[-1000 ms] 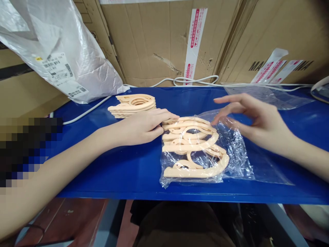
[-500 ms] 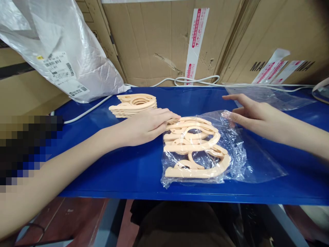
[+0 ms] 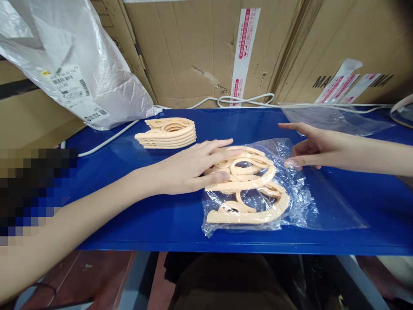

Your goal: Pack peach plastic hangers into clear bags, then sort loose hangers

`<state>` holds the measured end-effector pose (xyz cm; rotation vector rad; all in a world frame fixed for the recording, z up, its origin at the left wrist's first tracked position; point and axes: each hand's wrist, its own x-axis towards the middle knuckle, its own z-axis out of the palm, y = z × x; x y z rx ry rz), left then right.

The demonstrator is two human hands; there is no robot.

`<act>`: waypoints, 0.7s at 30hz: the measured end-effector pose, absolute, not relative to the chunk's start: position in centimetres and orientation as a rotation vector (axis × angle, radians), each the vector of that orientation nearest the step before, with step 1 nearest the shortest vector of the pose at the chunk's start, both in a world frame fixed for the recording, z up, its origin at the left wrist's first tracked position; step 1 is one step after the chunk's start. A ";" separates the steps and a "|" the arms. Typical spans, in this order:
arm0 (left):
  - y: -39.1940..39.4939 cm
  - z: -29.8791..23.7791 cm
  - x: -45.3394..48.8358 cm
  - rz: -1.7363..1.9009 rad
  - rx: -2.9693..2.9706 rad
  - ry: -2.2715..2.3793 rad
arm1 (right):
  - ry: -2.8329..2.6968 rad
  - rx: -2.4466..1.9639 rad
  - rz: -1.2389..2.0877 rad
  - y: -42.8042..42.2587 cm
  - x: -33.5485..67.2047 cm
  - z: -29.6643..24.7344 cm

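Note:
A clear plastic bag (image 3: 297, 202) lies on the blue table (image 3: 135, 215) with several peach plastic hangers (image 3: 248, 189) half inside it. My left hand (image 3: 193, 165) rests flat on the hangers' left end, fingers stretched out over them. My right hand (image 3: 306, 146) lies on the bag's far right part, fingers extended and pressing the film near the bag's mouth. A second neat stack of peach hangers (image 3: 169, 132) sits farther back on the left, apart from both hands.
A large grey-white plastic sack (image 3: 74, 64) with labels leans at the back left. Cardboard boxes (image 3: 206, 47) line the back. A white cable (image 3: 245, 101) runs along the table's rear edge. More clear bags (image 3: 338, 118) lie at the back right.
My left hand has opened and slid right, over the hangers. My right hand has dropped from above the bag onto its film and shifted a little right. The bag has spread slightly.

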<state>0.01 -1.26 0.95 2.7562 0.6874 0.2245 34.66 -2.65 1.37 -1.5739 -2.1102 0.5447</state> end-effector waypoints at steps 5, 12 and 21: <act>-1.0 1.0 -0.1 0.156 2.741 0.642 | -2.079 -1.572 0.750 -3.2 33.8 2.0; -0.9 0.8 -0.1 0.154 2.721 0.648 | -2.251 -1.598 0.927 -3.0 33.8 2.0; -3.0 2.1 2.9 0.050 2.754 0.608 | -2.189 -1.441 0.823 -3.5 32.6 2.8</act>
